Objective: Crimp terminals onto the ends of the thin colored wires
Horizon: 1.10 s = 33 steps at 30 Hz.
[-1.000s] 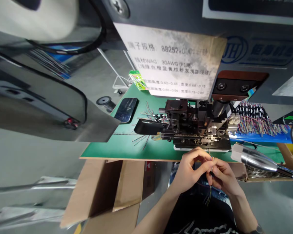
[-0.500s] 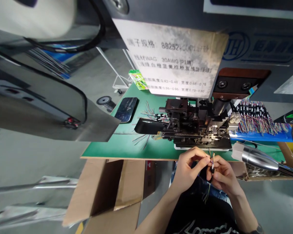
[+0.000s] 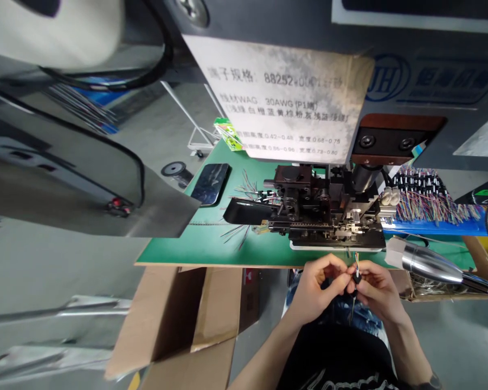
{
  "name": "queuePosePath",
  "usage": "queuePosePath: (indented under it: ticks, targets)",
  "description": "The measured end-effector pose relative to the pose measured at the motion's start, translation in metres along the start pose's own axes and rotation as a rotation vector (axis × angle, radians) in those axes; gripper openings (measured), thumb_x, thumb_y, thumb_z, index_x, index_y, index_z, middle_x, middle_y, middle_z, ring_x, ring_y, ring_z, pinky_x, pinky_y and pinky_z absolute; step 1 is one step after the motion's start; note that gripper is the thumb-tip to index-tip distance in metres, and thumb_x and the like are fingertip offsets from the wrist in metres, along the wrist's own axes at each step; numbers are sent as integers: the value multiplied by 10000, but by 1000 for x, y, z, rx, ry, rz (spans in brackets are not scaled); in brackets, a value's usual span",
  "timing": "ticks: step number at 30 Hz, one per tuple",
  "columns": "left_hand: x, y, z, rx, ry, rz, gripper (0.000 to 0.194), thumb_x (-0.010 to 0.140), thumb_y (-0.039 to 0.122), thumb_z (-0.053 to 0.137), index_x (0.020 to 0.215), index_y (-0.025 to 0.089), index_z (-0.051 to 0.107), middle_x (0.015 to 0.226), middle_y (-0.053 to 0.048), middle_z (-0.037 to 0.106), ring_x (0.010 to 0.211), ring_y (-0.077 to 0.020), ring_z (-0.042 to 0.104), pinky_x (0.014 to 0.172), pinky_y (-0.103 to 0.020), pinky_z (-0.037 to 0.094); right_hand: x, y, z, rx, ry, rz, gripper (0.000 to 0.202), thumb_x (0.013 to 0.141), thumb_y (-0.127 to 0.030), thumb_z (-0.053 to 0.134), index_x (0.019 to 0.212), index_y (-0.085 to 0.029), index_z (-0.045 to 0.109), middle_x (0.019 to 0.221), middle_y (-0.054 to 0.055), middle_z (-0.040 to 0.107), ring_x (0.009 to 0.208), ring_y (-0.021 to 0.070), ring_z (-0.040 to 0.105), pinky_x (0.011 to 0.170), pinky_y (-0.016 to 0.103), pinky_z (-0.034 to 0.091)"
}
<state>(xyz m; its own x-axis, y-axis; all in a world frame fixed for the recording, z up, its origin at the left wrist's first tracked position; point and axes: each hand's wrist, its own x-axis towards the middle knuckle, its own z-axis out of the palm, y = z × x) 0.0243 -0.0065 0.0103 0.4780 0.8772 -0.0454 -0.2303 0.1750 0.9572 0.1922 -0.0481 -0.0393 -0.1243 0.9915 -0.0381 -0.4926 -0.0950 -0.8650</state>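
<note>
Just below the front of a terminal crimping machine, a thin multi-wire cable is between my hands. Its fine coloured wires fan upward from a white and black sleeve, and its tail hangs down over my lap. My right hand is closed round the sleeved part from the right. From the left, my left hand pinches thumb and forefinger together at the wires beside the sleeve. The exact wire between those fingertips is too small to make out.
On the green table lie a phone and loose wire bundles. Many cables rest in a blue tray at right. A metal lamp-like tube juts in at right. Open cardboard boxes stand below the front edge.
Both hands have drawn slightly down and closer together. My left fingertips have come down from the wire ends to beside the black sleeve. The cable stays in my right hand.
</note>
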Motion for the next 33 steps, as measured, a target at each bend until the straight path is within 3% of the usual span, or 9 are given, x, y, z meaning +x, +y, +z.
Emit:
queuePosePath:
  ticks: [6,11,14,20,24,28,33]
  targets:
    - [1,0,-4,194,119,152,269,964,420,774,872,171,733,847,-58,735,774,-189,689,741,-282,554,-2,-15,-2,-87,6,-31,223,888,-389,912,1008,-224,821,843,38,709,543,85,467,432,175,336]
    - [-1,9,-6,347,194,315,136,986,296,727,955,185,801,975,-91,753,834,-205,705,751,-295,580,-7,-18,5,-266,144,-90,219,929,-409,882,1016,-227,796,741,13,722,473,82,448,445,203,386]
    - [-1,10,-2,317,161,309,119,976,278,740,955,192,820,962,-87,756,843,-210,715,760,-300,589,-8,-13,10,-403,254,-247,238,873,-410,934,965,-233,805,676,-4,690,496,113,507,481,235,455]
    - [4,5,2,114,150,207,186,930,352,820,852,186,787,918,-74,722,866,-220,700,779,-313,596,-8,-9,15,-536,268,-355,142,927,-370,881,925,-241,822,794,43,759,589,141,589,522,246,485]
    - [6,3,-1,-49,94,183,254,901,430,863,869,185,802,905,-68,709,885,-218,686,804,-318,581,-7,-16,12,-411,177,-212,168,916,-396,894,977,-247,847,755,35,764,599,148,587,541,245,470]
    - [7,4,-2,-130,62,128,282,865,461,899,858,188,826,893,-57,678,821,-197,678,740,-299,569,-4,-22,8,-258,24,-32,263,958,-476,838,1061,-236,870,710,39,762,553,125,518,511,224,378]
    - [7,11,0,-212,53,7,348,782,473,954,779,171,782,872,-39,632,651,-155,655,595,-278,552,-2,-20,8,-154,2,69,351,908,-539,866,1029,-209,874,664,26,709,513,107,425,480,217,318]
